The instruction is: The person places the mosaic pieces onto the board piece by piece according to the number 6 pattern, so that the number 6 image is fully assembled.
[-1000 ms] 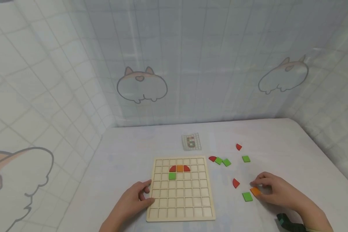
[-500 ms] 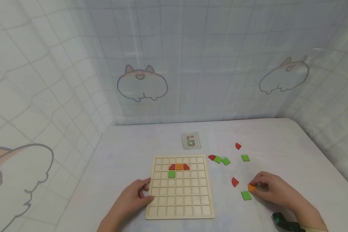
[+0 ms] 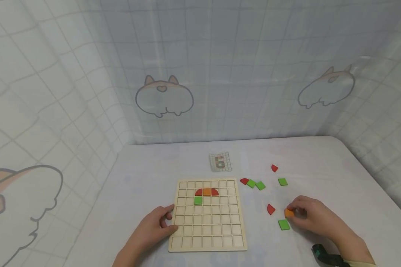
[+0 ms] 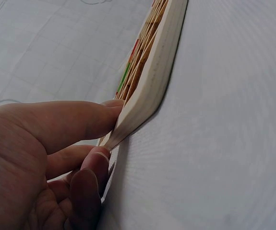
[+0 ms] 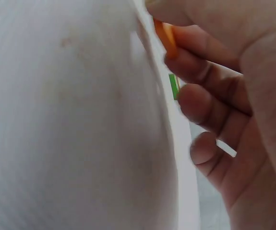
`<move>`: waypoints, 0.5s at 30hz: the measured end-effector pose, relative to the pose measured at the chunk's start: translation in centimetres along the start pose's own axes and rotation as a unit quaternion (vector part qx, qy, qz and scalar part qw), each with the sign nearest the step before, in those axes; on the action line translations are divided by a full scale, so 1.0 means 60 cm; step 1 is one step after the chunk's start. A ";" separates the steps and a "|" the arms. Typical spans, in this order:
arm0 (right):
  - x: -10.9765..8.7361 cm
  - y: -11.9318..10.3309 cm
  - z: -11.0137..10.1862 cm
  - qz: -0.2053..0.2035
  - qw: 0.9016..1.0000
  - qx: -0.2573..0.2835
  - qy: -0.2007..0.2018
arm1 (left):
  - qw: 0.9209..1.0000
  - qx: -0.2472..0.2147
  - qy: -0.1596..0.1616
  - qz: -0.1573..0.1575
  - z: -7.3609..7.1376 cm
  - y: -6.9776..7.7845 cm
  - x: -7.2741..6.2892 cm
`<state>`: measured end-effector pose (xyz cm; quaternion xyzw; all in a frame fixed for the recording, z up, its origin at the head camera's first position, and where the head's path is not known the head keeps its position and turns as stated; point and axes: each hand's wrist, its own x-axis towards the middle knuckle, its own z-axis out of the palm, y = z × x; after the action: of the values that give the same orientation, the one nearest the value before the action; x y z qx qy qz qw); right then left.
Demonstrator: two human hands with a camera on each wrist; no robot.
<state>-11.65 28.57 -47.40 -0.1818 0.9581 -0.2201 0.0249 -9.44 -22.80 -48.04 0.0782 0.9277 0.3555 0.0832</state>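
My right hand [image 3: 317, 218] pinches an orange square tile [image 3: 289, 213] between thumb and fingers, right of the board. In the right wrist view the orange tile [image 5: 166, 40] stands on edge between thumb and fingertips. Close by lie a green square tile [image 3: 283, 224] and a red quarter-circle tile [image 3: 270, 209]. My left hand [image 3: 152, 226] holds the left edge of a pale wooden grid board [image 3: 207, 249]; the left wrist view has its thumb and fingers at the board's rim [image 4: 152, 79]. On the board, two red quarter-circles flank an orange square [image 3: 207, 191], with a green square [image 3: 198, 200] below the left one.
Behind the board lies a small pattern card [image 3: 220, 162] with a coloured figure on a grid. More loose tiles lie to the right: a red piece [image 3: 244, 181], green squares [image 3: 260, 185] and a far red piece [image 3: 274, 168]. Patterned cloth walls [image 3: 220, 92] enclose the white table.
My right fingers have closed on the orange tile and brought it slightly left and away from me, tilting it up. My left hand stays at the board's edge.
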 end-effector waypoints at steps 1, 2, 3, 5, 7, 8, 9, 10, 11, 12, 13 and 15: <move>0.001 0.000 0.001 -0.009 1.000 -0.001 0.010 | 1.000 -0.002 -0.001 0.000 0.000 0.000 0.000; 0.002 0.000 0.002 -0.020 1.000 -0.002 0.020 | 1.000 -0.003 -0.002 0.000 0.000 0.000 0.000; 0.003 0.000 0.003 -0.030 0.999 -0.004 0.031 | 1.000 -0.005 -0.003 0.000 0.000 -0.001 0.000; 0.005 -0.005 0.005 -0.041 0.998 -0.003 0.047 | 1.000 -0.008 -0.006 -0.001 0.001 -0.001 0.001; 0.010 -0.015 0.006 -0.038 0.998 -0.005 0.049 | 1.000 -0.010 -0.006 -0.001 0.001 -0.001 0.001; 0.013 -0.020 0.007 -0.036 0.998 -0.006 0.047 | 1.000 -0.009 -0.005 0.000 0.002 -0.001 0.001; 0.016 -0.026 0.006 -0.032 0.998 -0.004 0.045 | 1.000 -0.008 -0.004 0.000 0.002 -0.002 0.001; 0.020 -0.032 0.006 -0.032 0.999 -0.003 0.042 | 1.000 -0.007 -0.002 0.001 0.002 -0.002 0.001; 0.025 -0.038 0.006 -0.030 0.999 -0.005 0.038 | 1.000 -0.007 -0.001 0.000 0.002 -0.002 0.000; 0.029 -0.045 0.006 -0.031 0.999 -0.006 0.035 | 1.000 -0.007 0.000 0.000 0.002 -0.002 0.000; 0.034 -0.051 0.006 -0.033 0.999 -0.004 0.031 | 1.000 -0.006 0.001 -0.001 0.002 -0.002 0.000; 0.043 -0.063 0.005 -0.041 0.999 -0.009 0.028 | 1.000 -0.004 0.001 -0.002 0.002 -0.002 0.000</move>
<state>-12.75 24.36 -45.97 -0.2154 0.9521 -0.2169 -0.0122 -9.41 -22.78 -48.20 0.0758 0.9264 0.3593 0.0836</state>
